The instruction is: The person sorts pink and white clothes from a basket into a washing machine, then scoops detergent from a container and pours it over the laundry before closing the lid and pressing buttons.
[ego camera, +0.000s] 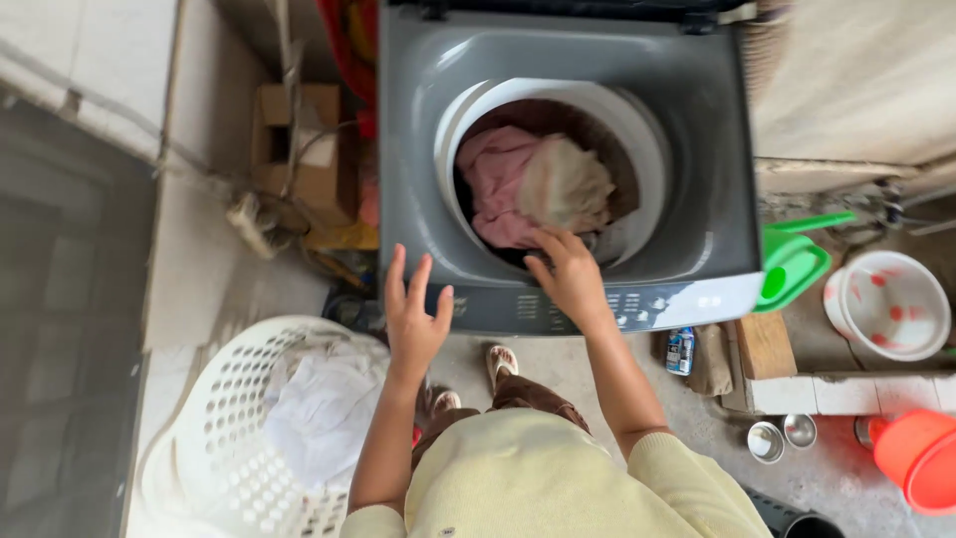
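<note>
Your right hand (570,271) reaches over the front rim of the grey top-loading washing machine (418,149), and its fingertips go down into the drum, touching the clothes there. The fingers are bent downward, but you cannot tell if they pinch any cloth, because the tips are hidden behind the hand itself. Your left hand (413,314) is held flat and spread in front of the machine's front edge, holding nothing.

In the drum you see two pieces: one pink cloth (495,184) on the left and one cream cloth (568,184) lying partly over it. What lies under them is dark and hard to make out.

The white laundry basket (214,418) at your left is cut off by the lower edge; it holds one white cloth (324,408). The machine's lid is cut off at the top. On the floor at the right stand two small metal cups (782,436), one white bucket (888,304), one green dustpan (792,264), and one orange bucket (921,458), half cut off.
</note>
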